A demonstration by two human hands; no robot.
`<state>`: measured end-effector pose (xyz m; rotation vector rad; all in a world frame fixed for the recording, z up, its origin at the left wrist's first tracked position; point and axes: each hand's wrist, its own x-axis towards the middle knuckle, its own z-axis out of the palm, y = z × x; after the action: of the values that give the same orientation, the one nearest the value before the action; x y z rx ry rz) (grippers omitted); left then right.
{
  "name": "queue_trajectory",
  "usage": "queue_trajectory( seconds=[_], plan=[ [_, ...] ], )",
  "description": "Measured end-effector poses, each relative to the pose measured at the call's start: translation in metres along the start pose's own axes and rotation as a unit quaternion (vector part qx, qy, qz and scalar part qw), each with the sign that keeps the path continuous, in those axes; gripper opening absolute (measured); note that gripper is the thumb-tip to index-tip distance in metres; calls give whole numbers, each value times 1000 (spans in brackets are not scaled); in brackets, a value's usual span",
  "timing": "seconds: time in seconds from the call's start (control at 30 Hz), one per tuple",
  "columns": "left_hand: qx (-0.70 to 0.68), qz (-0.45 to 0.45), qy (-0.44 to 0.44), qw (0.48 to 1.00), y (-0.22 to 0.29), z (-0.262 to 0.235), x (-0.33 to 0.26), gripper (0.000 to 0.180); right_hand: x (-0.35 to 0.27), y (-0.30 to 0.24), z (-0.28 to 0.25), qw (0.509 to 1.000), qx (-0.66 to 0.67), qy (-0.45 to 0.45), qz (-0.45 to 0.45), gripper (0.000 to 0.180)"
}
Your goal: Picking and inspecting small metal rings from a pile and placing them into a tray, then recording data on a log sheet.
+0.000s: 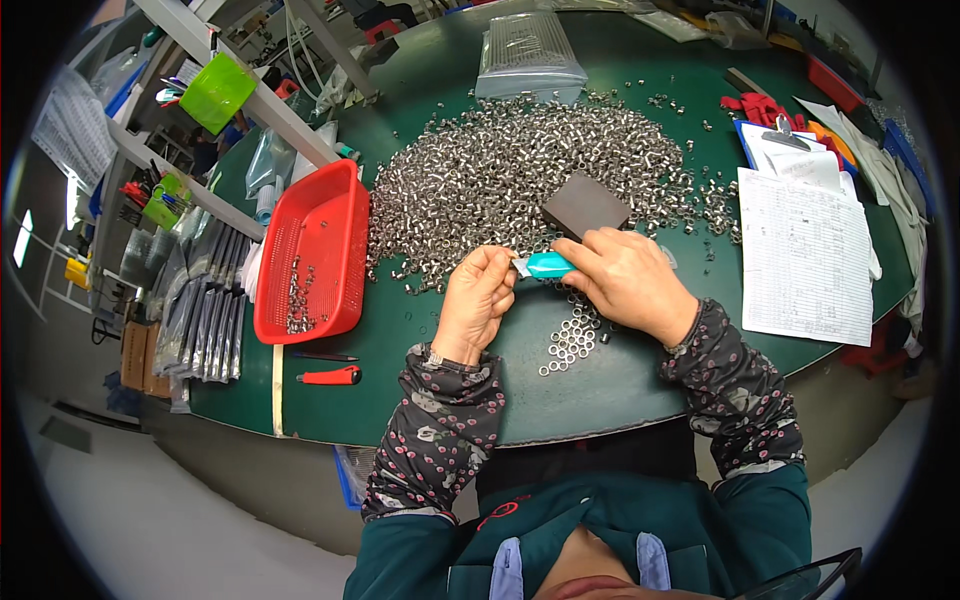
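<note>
My right hand (632, 280) is closed around a teal-handled tool (548, 265) with a short flat grey tip pointing left. Facing it, my left hand (478, 300) pinches at that tip; whatever small piece is between its fingertips is too small to make out. Both hands are just above the green table, at the near side of a wide heap of small metal rings (480, 170). Below my right hand lies a loose cluster of rings (572, 343), many with their round openings facing up. A dark grey block (586, 206) rests at the heap's near right, beyond my right hand.
A red plastic basket (345, 270) with some small metal pieces stands left of the heap. Nearer are a red cutter (330, 376) and a pen (325, 356). Printed sheets (805, 255) and a clipboard lie right. Clear bags of parts (530, 50) lie beyond the heap.
</note>
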<state>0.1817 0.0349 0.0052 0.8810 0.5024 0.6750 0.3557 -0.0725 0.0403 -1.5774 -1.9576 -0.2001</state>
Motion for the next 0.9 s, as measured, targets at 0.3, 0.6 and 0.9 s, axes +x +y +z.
queue_trajectory(
  seconds=[0.3,0.6,0.9],
  plan=[
    [6,-17,-9,1000,1,0,1,16,1,2,-2,999,-19,3,-26,29],
    [-24,-57,-12,998,1,3,-2,30,1,4,-1,997,41,28,57,23],
    [52,-83,-131,987,-5,21,-8,23,7,-10,3,984,103,34,144,44]
  ],
)
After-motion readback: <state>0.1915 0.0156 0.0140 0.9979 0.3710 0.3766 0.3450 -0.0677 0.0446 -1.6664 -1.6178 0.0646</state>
